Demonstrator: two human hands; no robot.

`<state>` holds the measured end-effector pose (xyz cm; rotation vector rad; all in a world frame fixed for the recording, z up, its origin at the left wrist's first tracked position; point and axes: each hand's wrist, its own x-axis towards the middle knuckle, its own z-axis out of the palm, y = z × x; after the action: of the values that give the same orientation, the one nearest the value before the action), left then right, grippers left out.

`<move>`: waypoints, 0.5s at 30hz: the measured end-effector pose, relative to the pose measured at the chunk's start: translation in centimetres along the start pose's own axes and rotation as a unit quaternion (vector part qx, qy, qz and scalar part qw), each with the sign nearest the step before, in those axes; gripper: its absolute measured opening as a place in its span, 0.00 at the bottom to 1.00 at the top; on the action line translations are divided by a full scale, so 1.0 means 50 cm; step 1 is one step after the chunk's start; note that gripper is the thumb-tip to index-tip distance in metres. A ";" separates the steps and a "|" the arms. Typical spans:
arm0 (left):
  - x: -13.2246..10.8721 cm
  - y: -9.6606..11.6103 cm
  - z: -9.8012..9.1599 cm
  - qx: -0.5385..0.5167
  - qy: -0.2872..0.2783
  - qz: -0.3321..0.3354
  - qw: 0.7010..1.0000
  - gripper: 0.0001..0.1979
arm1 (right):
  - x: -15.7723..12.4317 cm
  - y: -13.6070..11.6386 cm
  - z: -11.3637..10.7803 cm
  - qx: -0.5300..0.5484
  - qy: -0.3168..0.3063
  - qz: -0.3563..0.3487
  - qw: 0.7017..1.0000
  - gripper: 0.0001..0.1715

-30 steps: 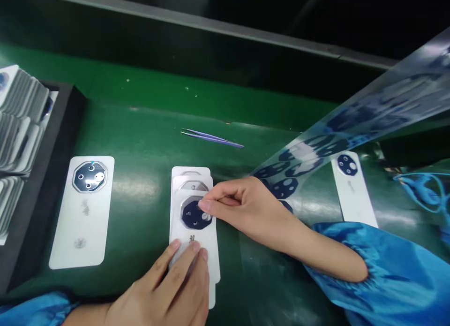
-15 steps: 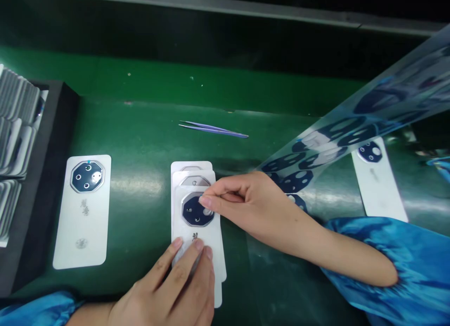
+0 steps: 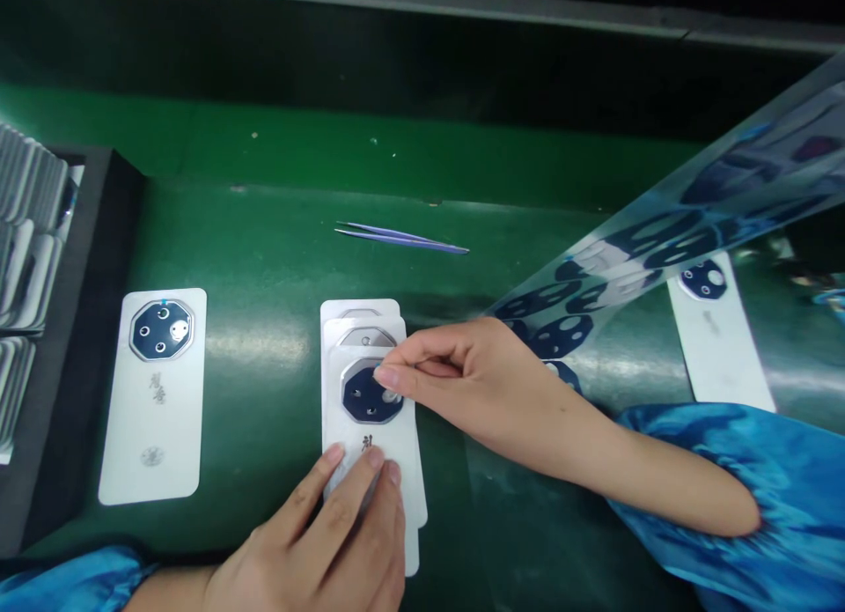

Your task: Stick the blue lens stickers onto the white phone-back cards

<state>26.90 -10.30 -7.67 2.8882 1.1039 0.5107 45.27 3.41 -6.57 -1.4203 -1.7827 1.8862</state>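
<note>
A stack of white phone back panels lies in front of me, the top one set lower so the edges beneath show. Its raised octagonal camera area carries a dark blue octagonal sticker with round holes. My right hand pinches this sticker at its upper right, thumb and index finger together; a tiny blue tab shows at the fingertips. My left hand lies on the lower part of the top panel, fingers stretched out and pressing on it. Those fingers cover part of the black lettering.
A clear film sheet with several dark stickers slants up to the right behind my right arm. Purple tweezers lie beyond the stack. One stickered panel is at left, another at right. A black rack holds several panels.
Both hands keep their places on the stack, with the right still pinching the sticker. The view has shifted slightly, and the film sheet appears a little further right.
</note>
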 end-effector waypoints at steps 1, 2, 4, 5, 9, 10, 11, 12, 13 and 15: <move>0.001 0.000 0.000 -0.004 -0.005 -0.003 1.000 0.14 | 0.000 0.000 0.000 -0.001 0.001 -0.001 1.000 0.14; 0.001 0.000 -0.001 -0.005 -0.005 -0.004 1.000 0.14 | 0.000 0.001 0.001 -0.001 0.002 -0.001 1.000 0.14; 0.000 -0.001 -0.002 -0.001 -0.001 -0.001 1.000 0.14 | 0.001 0.000 0.001 -0.003 0.004 0.000 1.000 0.13; 0.000 -0.002 -0.001 0.001 -0.001 0.001 1.000 0.13 | 0.001 -0.001 0.002 -0.004 0.004 0.000 1.000 0.13; -0.001 -0.004 0.000 0.001 -0.011 0.005 1.000 0.13 | 0.001 -0.005 0.002 -0.006 0.002 0.003 1.000 0.13; -0.001 -0.004 0.000 0.003 -0.011 0.007 1.000 0.14 | 0.001 -0.006 0.002 -0.006 0.002 0.004 1.000 0.13; -0.002 -0.004 0.000 0.005 -0.013 0.008 1.000 0.14 | 0.001 -0.007 0.002 -0.005 0.002 0.004 1.000 0.13; -0.002 -0.004 0.000 0.005 -0.016 0.009 1.000 0.14 | 0.001 -0.008 0.002 -0.003 0.001 0.004 1.000 0.13; -0.003 -0.003 -0.001 0.006 -0.018 0.008 1.000 0.15 | 0.001 -0.008 0.002 -0.002 0.001 0.003 1.000 0.13; -0.005 -0.002 -0.003 0.005 -0.025 0.005 1.000 0.15 | 0.002 -0.008 0.002 -0.002 0.000 0.001 1.000 0.13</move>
<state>26.62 -10.40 -7.62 2.8997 1.0876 0.4320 44.98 3.50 -6.31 -1.4244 -1.7854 1.8841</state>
